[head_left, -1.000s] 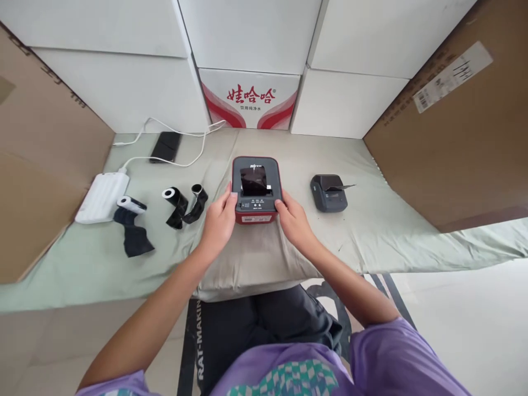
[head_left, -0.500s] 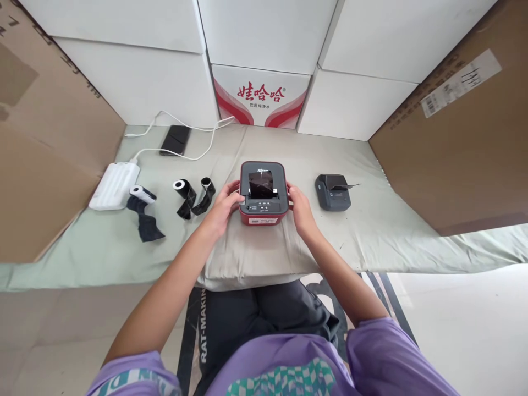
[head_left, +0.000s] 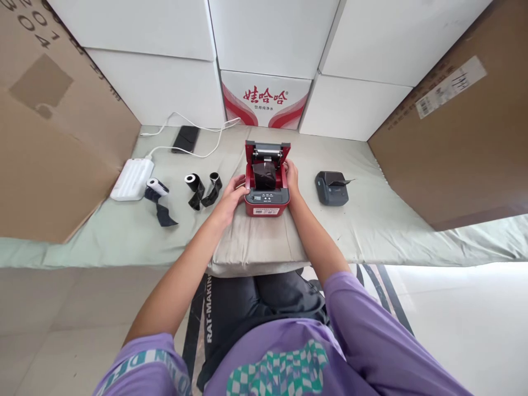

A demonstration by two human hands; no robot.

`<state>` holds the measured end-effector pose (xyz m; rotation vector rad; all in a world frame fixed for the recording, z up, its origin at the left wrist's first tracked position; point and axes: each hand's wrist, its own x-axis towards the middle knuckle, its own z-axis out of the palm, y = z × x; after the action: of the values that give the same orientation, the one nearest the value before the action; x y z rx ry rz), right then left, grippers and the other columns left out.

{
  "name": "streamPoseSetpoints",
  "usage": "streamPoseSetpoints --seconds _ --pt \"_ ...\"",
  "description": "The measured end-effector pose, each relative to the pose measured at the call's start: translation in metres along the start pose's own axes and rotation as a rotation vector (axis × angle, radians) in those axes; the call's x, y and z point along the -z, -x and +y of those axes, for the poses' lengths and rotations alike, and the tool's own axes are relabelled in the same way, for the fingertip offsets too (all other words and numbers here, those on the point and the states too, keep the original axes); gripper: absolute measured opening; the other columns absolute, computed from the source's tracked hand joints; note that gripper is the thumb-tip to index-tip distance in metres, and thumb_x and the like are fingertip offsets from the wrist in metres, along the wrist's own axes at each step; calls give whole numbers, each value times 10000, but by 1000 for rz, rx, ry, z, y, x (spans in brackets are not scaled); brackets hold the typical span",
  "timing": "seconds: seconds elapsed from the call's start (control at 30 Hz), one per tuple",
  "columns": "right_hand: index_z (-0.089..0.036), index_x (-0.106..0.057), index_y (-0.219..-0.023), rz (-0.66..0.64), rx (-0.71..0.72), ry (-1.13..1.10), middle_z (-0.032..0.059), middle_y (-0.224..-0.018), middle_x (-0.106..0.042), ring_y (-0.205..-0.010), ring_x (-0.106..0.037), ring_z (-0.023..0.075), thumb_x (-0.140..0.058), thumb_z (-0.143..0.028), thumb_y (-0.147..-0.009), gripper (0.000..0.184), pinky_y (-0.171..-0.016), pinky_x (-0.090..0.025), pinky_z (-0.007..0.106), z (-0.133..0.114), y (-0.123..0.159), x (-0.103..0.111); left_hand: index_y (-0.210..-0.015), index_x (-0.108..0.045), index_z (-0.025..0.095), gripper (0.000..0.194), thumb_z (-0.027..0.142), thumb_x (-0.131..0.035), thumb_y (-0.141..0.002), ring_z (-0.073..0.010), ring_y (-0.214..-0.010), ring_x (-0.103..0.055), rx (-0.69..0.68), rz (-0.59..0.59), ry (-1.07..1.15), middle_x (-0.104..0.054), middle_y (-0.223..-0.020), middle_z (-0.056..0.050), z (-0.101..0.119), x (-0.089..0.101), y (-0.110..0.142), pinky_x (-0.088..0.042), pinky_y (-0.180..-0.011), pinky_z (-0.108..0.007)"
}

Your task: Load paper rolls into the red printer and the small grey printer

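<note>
A red and dark grey label printer (head_left: 267, 211) stands on the cloth in front of me with its lid (head_left: 268, 148) raised. Inside it lies a black strip of label material (head_left: 264, 176). My left hand (head_left: 231, 199) grips the printer's left side, its thumb at the front left corner of the casing. Along the right side is my right hand (head_left: 292, 179), with fingers curled round toward the raised lid; some fingertips are hidden behind the printer. Farther right stands a smaller dark grey printer (head_left: 332, 192) with a black strip sticking out of its top.
Left of the printer are partly unrolled black rolls (head_left: 193, 190), another small roll (head_left: 158, 187), a white power bank (head_left: 131, 180) with a white cable, and a black phone (head_left: 185, 139). White boxes (head_left: 264, 99) line the back; brown cartons (head_left: 454, 137) stand at both sides.
The printer's lid has swung up and back, exposing the inside and the black strip. My right hand has moved farther back along the printer's side; my left hand stays at the left side.
</note>
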<state>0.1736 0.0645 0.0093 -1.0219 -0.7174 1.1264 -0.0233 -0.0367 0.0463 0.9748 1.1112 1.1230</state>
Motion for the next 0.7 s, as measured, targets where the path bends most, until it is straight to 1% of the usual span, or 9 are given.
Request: streamPoseSetpoints --seconds 0.07,0.13,0.23,0.3,0.4,0.47,0.53,0.6,0.7 --pt "-239 -649 -964 -23 40 -1 8 -883 -775 -894 -709 183 -501 -404 -983 222 -818 -589 299 0 5 -2 -1268 -651 217 605 337 -707 -677 -280 -1247 -663 -21 25 2 -680 -1419 -92 -2 0 2 -571 -983 -367" --pt "-234 -666 -970 -23 57 24 2 -899 -779 -909 -712 175 -468 -375 -1000 245 -851 -587 294 -2 8 -1 -1242 -682 210 563 376 -716 -705 -275 -1207 -671 -99 68 -76 -716 -1336 -101 1 3 0 -560 -982 -368" --pt "-232 -672 -950 11 79 56 -2 -909 -773 -936 -712 168 -446 -332 -1010 254 -915 -583 300 -3 7 -1 -1180 -752 218 441 431 -670 -803 -269 -1138 -683 -309 88 -421 -766 -1191 -96 19 9 -15 -536 -977 -370" --pt "-230 -664 -938 15 85 71 6 -931 -775 -956 -711 171 -443 -314 -1009 247 -942 -581 312 -2 4 -1 -1027 -801 219 314 405 -636 -836 -270 -1018 -701 -406 -30 -776 -791 -1032 -92 39 7 -34 -524 -932 -378" --pt "-228 -653 -928 9 95 127 22 -944 -770 -959 -703 180 -422 -318 -1012 261 -955 -577 329 -1 0 -1 -744 -774 211 137 307 -681 -772 -299 -930 -709 -431 -337 -1285 -777 -820 -97 69 -9 -65 -503 -865 -381" --pt "-225 -650 -921 11 119 177 30 -953 -761 -967 -692 185 -414 -332 -1015 276 -961 -572 334 1 -2 1 -667 -744 189 109 274 -715 -729 -331 -945 -715 -395 -426 -1526 -776 -789 -119 83 -26 -79 -494 -876 -395" --pt "-221 -654 -912 19 144 209 38 -974 -758 -991 -682 189 -410 -344 -1019 294 -970 -568 335 1 -3 3 -677 -752 171 112 265 -723 -730 -343 -978 -721 -355 -459 -1638 -788 -823 -136 88 -40 -83 -492 -906 -400" --pt "-220 -653 -894 24 158 219 41 -979 -758 -1006 -677 191 -408 -357 -1023 308 -974 -568 337 1 -3 4 -759 -787 164 111 244 -711 -748 -337 -1042 -720 -360 -452 -1643 -802 -892 -135 87 -49 -82 -488 -952 -390" --pt "-225 -637 -870 19 160 231 31 -958 -754 -996 -675 184 -411 -355 -1026 304 -969 -566 328 0 -2 5 -860 -814 174 160 205 -683 -774 -339 -1144 -700 -423 -394 -1605 -808 -1000 -130 82 -52 -77 -477 -1019 -405"
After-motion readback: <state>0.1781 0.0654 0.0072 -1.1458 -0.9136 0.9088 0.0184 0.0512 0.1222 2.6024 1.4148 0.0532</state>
